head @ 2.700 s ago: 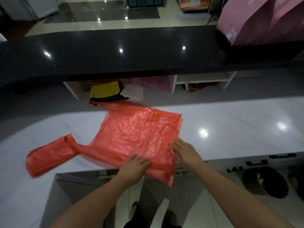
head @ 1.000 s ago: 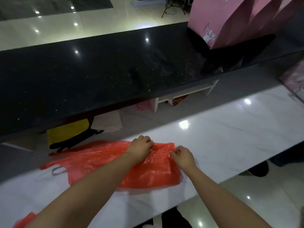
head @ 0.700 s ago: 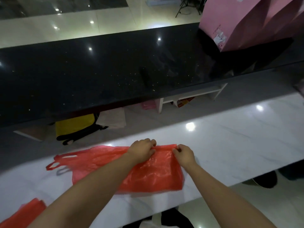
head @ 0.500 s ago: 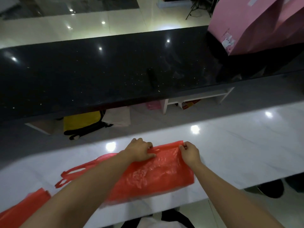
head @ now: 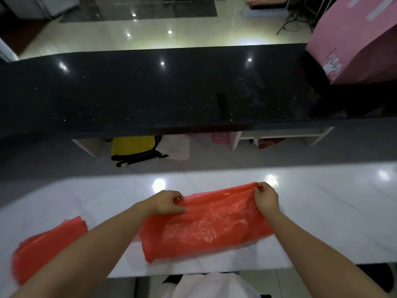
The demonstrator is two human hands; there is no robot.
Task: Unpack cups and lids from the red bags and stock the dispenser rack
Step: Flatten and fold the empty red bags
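Hands pinch the far edge of a red bag (head: 206, 224) that lies flat on the white counter (head: 322, 211): the left hand (head: 168, 202) grips its left corner, the right hand (head: 265, 197) its right corner. A second red bag (head: 49, 244) lies left of the left forearm. Beyond the hands runs a black counter (head: 150, 89) carrying a pink bag (head: 354, 39).

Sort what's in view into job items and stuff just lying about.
Job: red bag pinched by left hand and right hand; second red bag.
Lying about: pink box, yellow-and-black bag, white shelf.
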